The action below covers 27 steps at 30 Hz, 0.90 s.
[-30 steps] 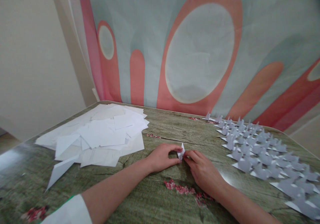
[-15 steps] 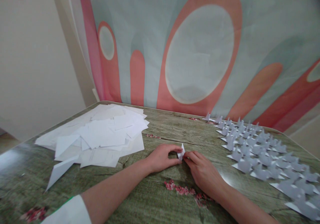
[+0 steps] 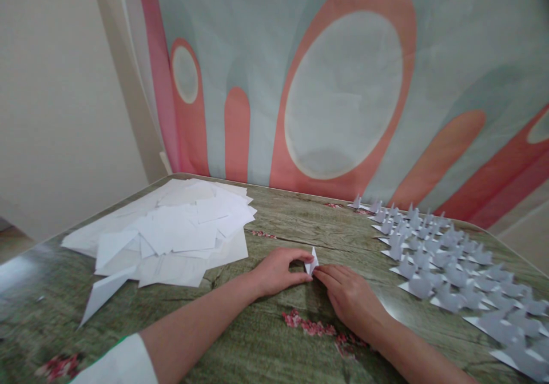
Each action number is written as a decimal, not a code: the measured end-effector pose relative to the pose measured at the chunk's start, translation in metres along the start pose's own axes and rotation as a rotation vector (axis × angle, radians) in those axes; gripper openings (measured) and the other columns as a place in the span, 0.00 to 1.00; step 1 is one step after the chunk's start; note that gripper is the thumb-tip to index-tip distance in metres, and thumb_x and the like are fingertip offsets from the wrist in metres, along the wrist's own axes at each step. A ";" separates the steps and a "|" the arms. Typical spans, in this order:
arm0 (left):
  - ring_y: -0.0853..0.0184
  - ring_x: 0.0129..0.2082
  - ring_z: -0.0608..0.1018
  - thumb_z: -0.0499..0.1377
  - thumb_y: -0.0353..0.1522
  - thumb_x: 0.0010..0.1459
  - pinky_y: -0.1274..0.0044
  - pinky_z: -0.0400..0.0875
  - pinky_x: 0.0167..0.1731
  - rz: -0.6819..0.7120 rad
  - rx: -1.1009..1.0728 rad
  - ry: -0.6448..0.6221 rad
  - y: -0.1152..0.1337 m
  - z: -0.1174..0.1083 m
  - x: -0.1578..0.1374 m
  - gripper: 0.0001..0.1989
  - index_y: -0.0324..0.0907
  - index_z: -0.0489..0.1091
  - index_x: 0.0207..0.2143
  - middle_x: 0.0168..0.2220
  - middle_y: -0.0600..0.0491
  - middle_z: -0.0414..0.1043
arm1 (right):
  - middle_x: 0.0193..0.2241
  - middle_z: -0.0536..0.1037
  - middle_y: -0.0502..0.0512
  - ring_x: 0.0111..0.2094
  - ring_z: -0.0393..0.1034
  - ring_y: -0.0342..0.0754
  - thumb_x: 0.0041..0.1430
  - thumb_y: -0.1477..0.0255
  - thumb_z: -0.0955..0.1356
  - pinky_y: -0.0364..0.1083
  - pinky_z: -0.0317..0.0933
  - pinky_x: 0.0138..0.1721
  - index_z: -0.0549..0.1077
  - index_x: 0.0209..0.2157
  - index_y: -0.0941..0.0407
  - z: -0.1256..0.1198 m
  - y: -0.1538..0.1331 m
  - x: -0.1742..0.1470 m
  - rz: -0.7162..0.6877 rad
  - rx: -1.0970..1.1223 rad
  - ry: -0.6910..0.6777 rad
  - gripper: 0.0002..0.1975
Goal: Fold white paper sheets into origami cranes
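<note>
A small folded piece of white paper [image 3: 313, 262], pointed at the top, stands near the middle of the table between my two hands. My left hand [image 3: 283, 270] pinches its left side, thumb below and index finger above. From the right, the fingertips of my right hand [image 3: 349, 293] press on its lower right edge, the fingers close together. Part of the paper is hidden behind the fingertips.
A loose pile of white paper sheets [image 3: 184, 229] lies on the left of the wood-patterned table [image 3: 240, 338]. Several rows of folded white paper figures [image 3: 454, 272] stand along the right. A patterned curtain [image 3: 261, 40] hangs behind the table.
The fingers of my right hand have flattened and straightened a little against the paper. My left hand keeps its pinch in the same place.
</note>
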<state>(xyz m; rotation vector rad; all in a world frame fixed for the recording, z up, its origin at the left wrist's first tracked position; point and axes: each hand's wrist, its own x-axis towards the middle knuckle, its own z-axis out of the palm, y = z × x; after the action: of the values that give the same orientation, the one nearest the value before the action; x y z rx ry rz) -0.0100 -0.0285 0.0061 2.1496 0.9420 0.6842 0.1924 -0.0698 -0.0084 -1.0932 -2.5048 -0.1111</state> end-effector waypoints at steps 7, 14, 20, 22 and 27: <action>0.65 0.44 0.73 0.61 0.35 0.50 0.76 0.64 0.47 0.001 -0.027 -0.016 -0.001 0.000 0.000 0.19 0.43 0.69 0.45 0.45 0.52 0.72 | 0.42 0.76 0.56 0.42 0.70 0.48 0.54 0.83 0.58 0.48 0.64 0.44 0.72 0.44 0.58 -0.002 -0.001 -0.001 0.004 0.003 0.021 0.18; 0.65 0.45 0.73 0.62 0.34 0.50 0.76 0.64 0.47 -0.010 -0.033 -0.016 -0.001 0.000 0.000 0.19 0.42 0.69 0.45 0.45 0.51 0.72 | 0.42 0.76 0.57 0.41 0.71 0.49 0.54 0.83 0.58 0.49 0.65 0.42 0.72 0.43 0.59 -0.002 0.001 -0.001 -0.020 0.001 0.028 0.19; 0.66 0.44 0.73 0.62 0.34 0.50 0.76 0.64 0.47 -0.006 -0.035 -0.008 -0.002 0.001 0.000 0.19 0.43 0.69 0.46 0.45 0.51 0.72 | 0.42 0.76 0.56 0.41 0.72 0.49 0.54 0.82 0.58 0.49 0.66 0.42 0.72 0.44 0.59 -0.004 0.002 0.000 -0.029 0.008 0.017 0.19; 0.66 0.44 0.73 0.62 0.34 0.50 0.76 0.64 0.47 -0.005 -0.041 -0.008 -0.002 0.001 0.000 0.19 0.43 0.69 0.46 0.45 0.51 0.72 | 0.42 0.76 0.56 0.41 0.72 0.49 0.54 0.82 0.58 0.48 0.66 0.42 0.72 0.43 0.59 -0.003 0.003 -0.001 -0.031 0.005 0.020 0.19; 0.66 0.44 0.73 0.62 0.34 0.49 0.76 0.64 0.47 -0.006 -0.040 -0.006 -0.003 0.000 0.000 0.19 0.43 0.69 0.46 0.45 0.51 0.72 | 0.42 0.76 0.57 0.41 0.71 0.49 0.55 0.82 0.58 0.48 0.66 0.43 0.72 0.44 0.59 0.000 0.004 -0.002 -0.043 -0.007 0.017 0.18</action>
<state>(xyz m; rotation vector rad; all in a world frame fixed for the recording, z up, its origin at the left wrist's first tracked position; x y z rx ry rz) -0.0108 -0.0272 0.0038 2.1119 0.9233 0.6881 0.1963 -0.0683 -0.0091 -1.0375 -2.5148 -0.1406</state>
